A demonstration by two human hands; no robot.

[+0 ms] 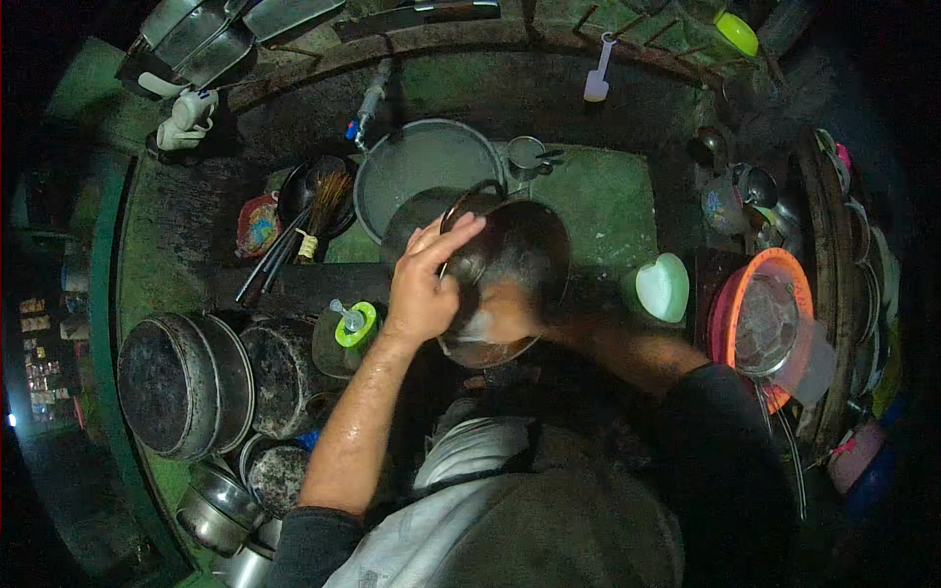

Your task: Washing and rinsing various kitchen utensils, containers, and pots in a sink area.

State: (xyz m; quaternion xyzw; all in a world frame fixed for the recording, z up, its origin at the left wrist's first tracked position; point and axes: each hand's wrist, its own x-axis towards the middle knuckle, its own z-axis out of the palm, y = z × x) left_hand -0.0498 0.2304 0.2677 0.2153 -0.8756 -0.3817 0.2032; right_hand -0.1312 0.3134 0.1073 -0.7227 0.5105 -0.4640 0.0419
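A dark metal wok or pan (pixel 540 242) with a loop handle is tilted in front of me. My left hand (pixel 428 283) grips its left side near the handle, fingers at the rim. Inside the pan's lower part lies my right hand (pixel 506 312), blurred by motion, with something whitish under or in it that I cannot make out. Just beyond the pan stands a large round basin (pixel 430 165) that seems to hold water, below a tap with a blue lever (pixel 353 131). A small metal cup (pixel 526 154) sits to the basin's right.
Blackened pots (pixel 158 386) and steel pots (pixel 213 514) stand at left, near a container with a green rim (pixel 356 324). A twig brush (pixel 327 198) lies beyond them. At right are a pale green bowl (pixel 662 288) and an orange basin (pixel 800 275) holding a strainer (pixel 766 323).
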